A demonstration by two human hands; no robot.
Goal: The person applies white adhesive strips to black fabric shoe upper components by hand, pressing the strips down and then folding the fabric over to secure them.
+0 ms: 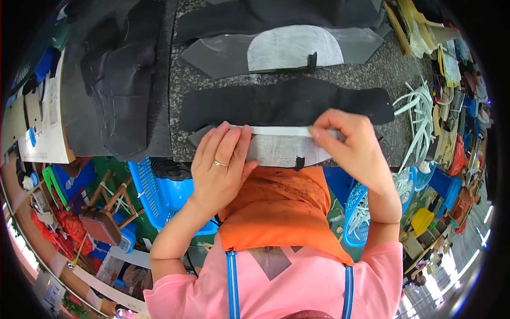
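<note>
A narrow white strip [273, 130] runs along the seam between a long black piece of material [287, 101] and a grey piece with a pale, silvery panel [284, 150]. My left hand [219, 164] lies over the left end of the strip, fingers stretched out and pressing down flat. Thumb and forefinger of my right hand [350, 144] pinch the strip towards its right end. A small black tab [300, 161] shows at the near edge of the panel. Farther back lies a similar grey piece with a half-round pale panel [295, 49].
Dark pieces [119, 85] are stacked on the left of the speckled worktop [223, 80]. Loose white strips [417, 117] hang over its right edge, above a blue basket [355, 212] holding more. A blue crate [154, 196] and a wooden stool [103, 223] stand at lower left.
</note>
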